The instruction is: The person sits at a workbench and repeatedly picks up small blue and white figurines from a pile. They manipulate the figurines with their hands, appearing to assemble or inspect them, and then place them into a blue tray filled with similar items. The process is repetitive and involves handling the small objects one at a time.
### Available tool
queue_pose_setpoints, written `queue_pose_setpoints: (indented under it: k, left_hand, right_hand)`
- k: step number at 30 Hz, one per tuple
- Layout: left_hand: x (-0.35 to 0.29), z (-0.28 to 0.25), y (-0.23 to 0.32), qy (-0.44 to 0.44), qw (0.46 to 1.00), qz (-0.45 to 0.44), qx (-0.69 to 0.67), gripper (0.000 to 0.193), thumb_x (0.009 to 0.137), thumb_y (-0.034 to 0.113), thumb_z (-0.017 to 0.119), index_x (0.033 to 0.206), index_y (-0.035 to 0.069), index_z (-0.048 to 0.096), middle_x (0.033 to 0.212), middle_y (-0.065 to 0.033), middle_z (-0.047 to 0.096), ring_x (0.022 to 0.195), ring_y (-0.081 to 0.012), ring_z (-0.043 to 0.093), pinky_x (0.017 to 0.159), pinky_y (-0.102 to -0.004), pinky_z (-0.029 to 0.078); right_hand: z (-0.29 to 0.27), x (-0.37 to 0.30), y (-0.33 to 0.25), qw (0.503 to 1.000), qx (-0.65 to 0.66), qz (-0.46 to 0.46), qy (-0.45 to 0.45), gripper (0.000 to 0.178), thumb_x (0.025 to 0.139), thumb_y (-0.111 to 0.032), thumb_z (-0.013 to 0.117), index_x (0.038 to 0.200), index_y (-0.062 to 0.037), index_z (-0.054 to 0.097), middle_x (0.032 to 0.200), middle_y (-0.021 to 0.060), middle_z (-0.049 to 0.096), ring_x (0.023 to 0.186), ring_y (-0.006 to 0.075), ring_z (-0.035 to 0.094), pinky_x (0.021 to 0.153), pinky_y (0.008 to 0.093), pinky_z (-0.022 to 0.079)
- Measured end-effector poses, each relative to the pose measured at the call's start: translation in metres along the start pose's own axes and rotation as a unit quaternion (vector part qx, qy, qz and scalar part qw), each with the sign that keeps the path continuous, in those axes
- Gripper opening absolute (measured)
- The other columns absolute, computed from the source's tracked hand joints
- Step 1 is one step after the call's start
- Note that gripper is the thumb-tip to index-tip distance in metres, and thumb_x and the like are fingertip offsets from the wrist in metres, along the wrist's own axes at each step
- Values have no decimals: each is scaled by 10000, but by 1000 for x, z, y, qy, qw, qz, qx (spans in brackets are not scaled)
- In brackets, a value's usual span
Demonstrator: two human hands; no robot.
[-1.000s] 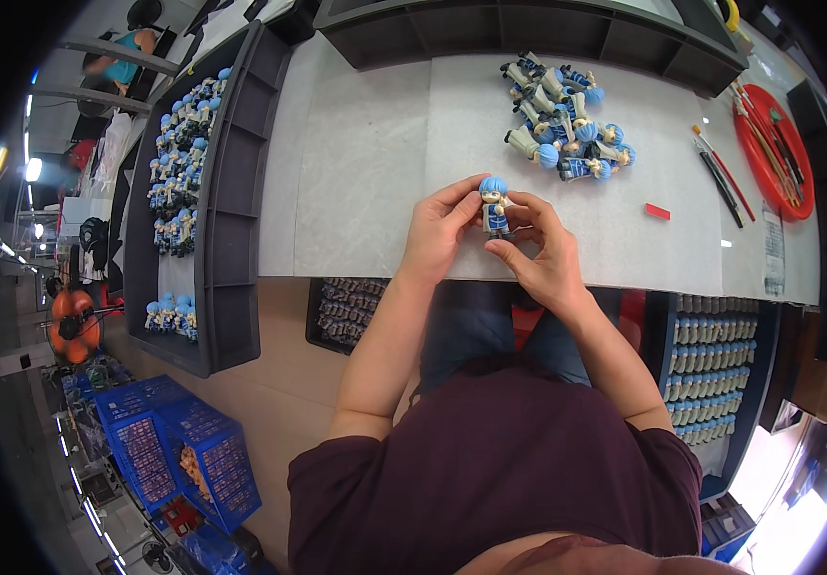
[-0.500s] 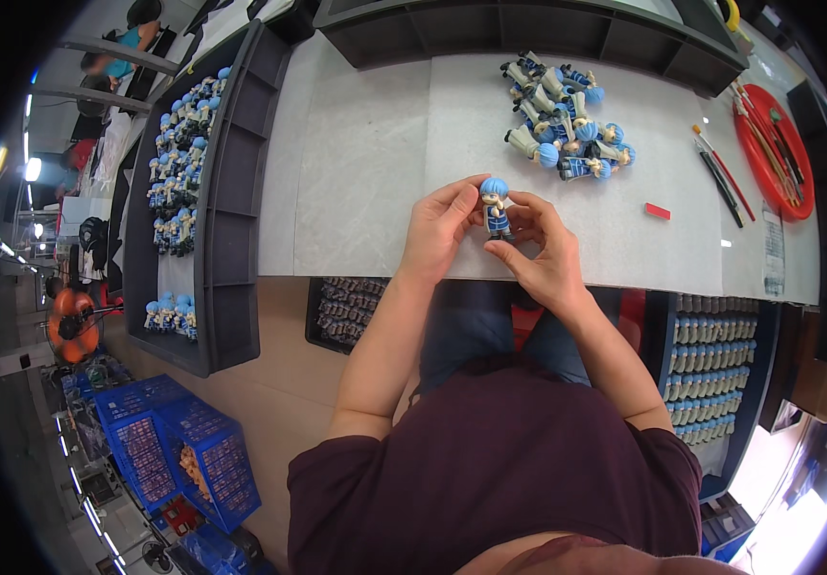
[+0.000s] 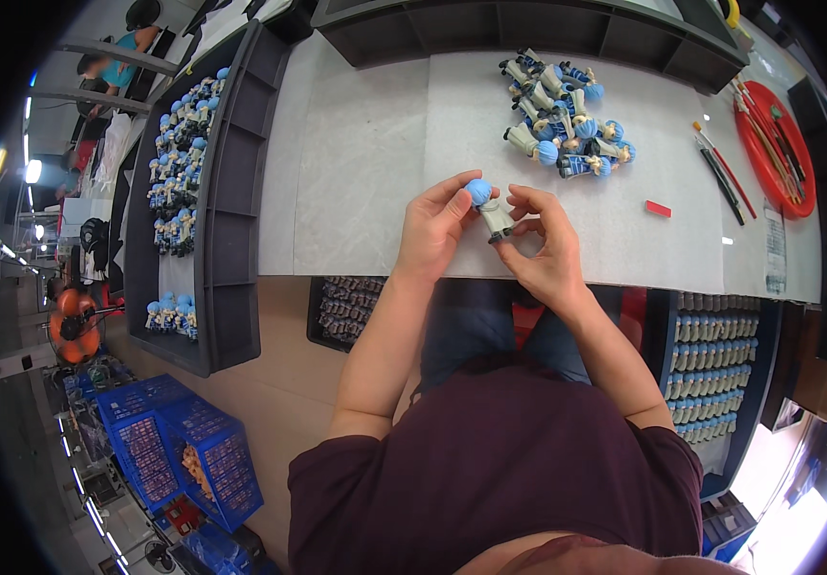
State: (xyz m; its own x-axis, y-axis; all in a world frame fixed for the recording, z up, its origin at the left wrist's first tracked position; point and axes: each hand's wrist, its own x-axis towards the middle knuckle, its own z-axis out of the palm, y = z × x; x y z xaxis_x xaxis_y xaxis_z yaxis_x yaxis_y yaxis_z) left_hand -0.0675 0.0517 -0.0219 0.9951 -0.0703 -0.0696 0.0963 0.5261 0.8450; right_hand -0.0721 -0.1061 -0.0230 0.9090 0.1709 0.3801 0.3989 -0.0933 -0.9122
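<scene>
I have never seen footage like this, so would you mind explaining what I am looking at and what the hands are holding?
There is no machine here: a person wears a wide fisheye camera on the head, looking down, so straight edges bend near the rim and the forearms come in from below. The left hand and right hand together hold one small toy figurine with a blue head and pale body, just above a pale worktable. Farther back on the table lies a pile of similar figurines. To the right are a round red tray with brushes, two loose brushes and a small red piece. On the left, a long dark tray holds rows of standing figurines. Blue crates stand on the floor.
</scene>
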Motion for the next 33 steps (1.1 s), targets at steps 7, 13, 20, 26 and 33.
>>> queue_pose_setpoints:
  k: [7, 13, 20, 26, 33]
  left_hand:
    - [1, -5, -2, -36, 998, 7, -43, 307, 864, 122, 536, 1153, 17, 532, 1061, -171, 582, 1001, -240, 553, 924, -347, 398]
    - [1, -4, -1, -39, 998, 5, -44, 308, 865, 110, 530, 1155, 8, 527, 1073, -173, 577, 1011, -249, 553, 928, -356, 402]
    - [1, -3, -1, -25, 999, 6, -40, 312, 870, 102, 526, 1167, 6, 512, 1083, -170, 574, 1008, -241, 555, 927, -358, 403]
    - [0, -4, -2, -10, 999, 1, -34, 320, 868, 103, 540, 1171, 9, 504, 1084, -150, 576, 1002, -215, 557, 915, -359, 422]
    - [0, -4, -3, -2, 1000, 4, -20, 339, 842, 81, 578, 1167, 15, 508, 1061, -109, 588, 984, -183, 562, 888, -342, 448]
  right_hand:
    - [0, -2, 3, 999, 14, 32, -16, 570, 637, 106, 627, 1167, -37, 471, 1042, 110, 534, 893, 166, 543, 698, 258, 481]
    - [0, -1, 3, 1000, 6, 11, -6, 557, 620, 123, 591, 1145, -32, 487, 1016, 124, 544, 855, 198, 563, 663, 276, 497]
    - [0, 0, -1, 1000, 2, 0, -8, 533, 617, 102, 601, 1123, -31, 498, 1027, 109, 540, 860, 200, 556, 659, 275, 491]
    - [-1, 1, -3, 1000, 6, -9, -11, 526, 620, 87, 617, 1118, -36, 499, 1051, 106, 525, 870, 200, 544, 657, 274, 490]
    - [-2, 2, -6, 1000, -2, -12, -6, 509, 625, 79, 632, 1107, -37, 516, 1078, 110, 505, 871, 206, 541, 656, 271, 489]
